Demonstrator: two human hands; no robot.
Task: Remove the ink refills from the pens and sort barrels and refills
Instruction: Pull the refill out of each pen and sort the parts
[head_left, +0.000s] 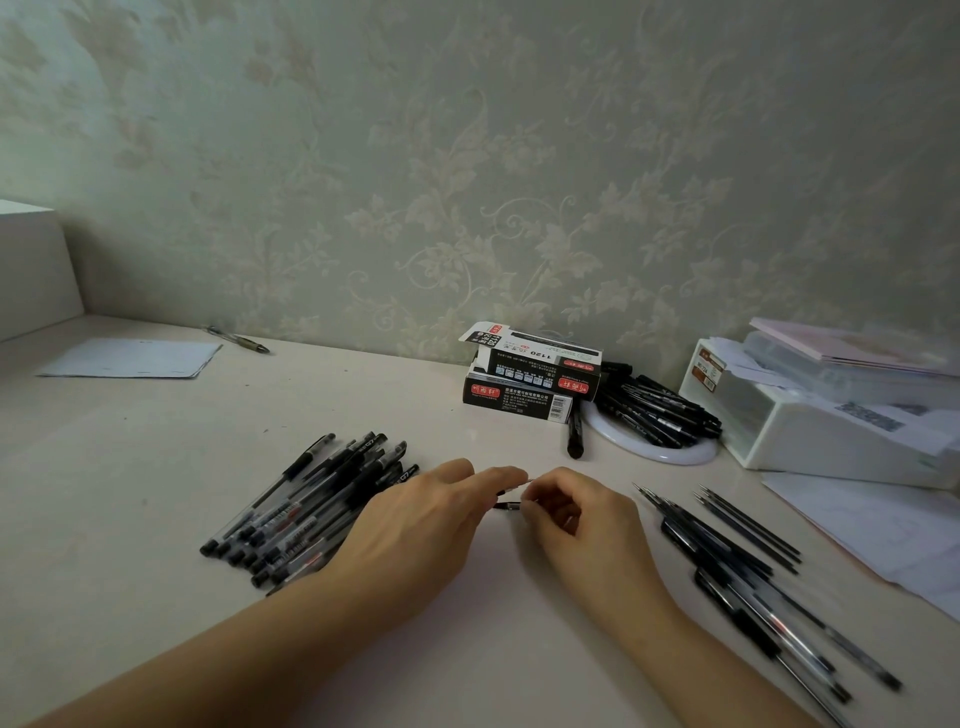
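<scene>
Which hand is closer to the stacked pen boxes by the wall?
Right. The right hand lies in front of the stacked pen boxes, slightly right of them. The left hand sits farther forward-left, beside the pile of pens.

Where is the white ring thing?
In the head view, the white ring lies far right on the table, between the stacked pen boxes and the white bin, with black markers piled on it.

Left hand (415, 525): palm down, low over the table, fingers stretched toward the right hand, tips pinching a thin dark pen part.
Right hand (576, 512): back up, fingers curled in, tips pinching the same part from the other side.
Forearms: both bare, entering from the bottom edge and converging at the middle.
Gap: fingertips of the 2 hands almost meet.
</scene>
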